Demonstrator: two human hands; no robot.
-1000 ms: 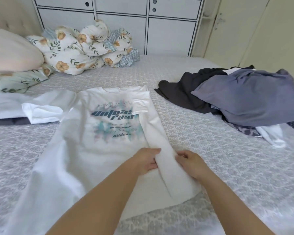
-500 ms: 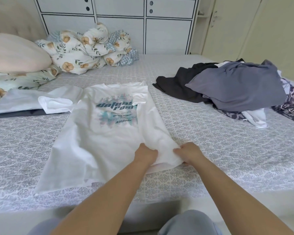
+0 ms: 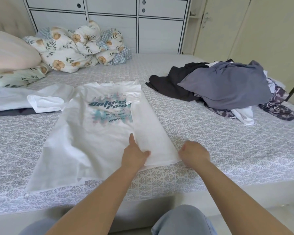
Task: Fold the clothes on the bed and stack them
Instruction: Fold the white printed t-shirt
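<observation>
Since half a second ago the two hands have drawn apart along the hem: they were close together on the folded strip, and now the left hand [image 3: 134,152] lies on the strip's inner edge while the right hand [image 3: 193,153] sits at its outer corner. The left forefinger, which was tucked in, now points straight up the fold line.

Under both hands lies the white T-shirt [image 3: 85,138], spread flat and face up on the bed [image 3: 227,150], its right side folded in over the front as a long strip that runs from the hands away to the shoulder. The left hand rests on the cloth with the forefinger stretched out along the strip's edge and the thumb lying across the strip; its other fingers are hidden, so how far they curl cannot be told. The right hand is curled, knuckles up, touching the strip's near outer corner; whether it pinches the cloth cannot be told. The shirt's print lies beyond the left hand, partly covered by the folded-in sleeve.

Left of the hands and further off, a white garment [image 3: 46,103] lies flat over a dark folded one [image 3: 12,112], touching the shirt's other sleeve. Right of the hands, well apart, sits a heap of unfolded clothes [image 3: 227,89], with a grey-blue piece on top of a black one. Beyond all this a floral quilt [image 3: 71,50] is bunched against the white cabinet [image 3: 159,29], with a pink pillow [image 3: 10,51] at far left.
</observation>
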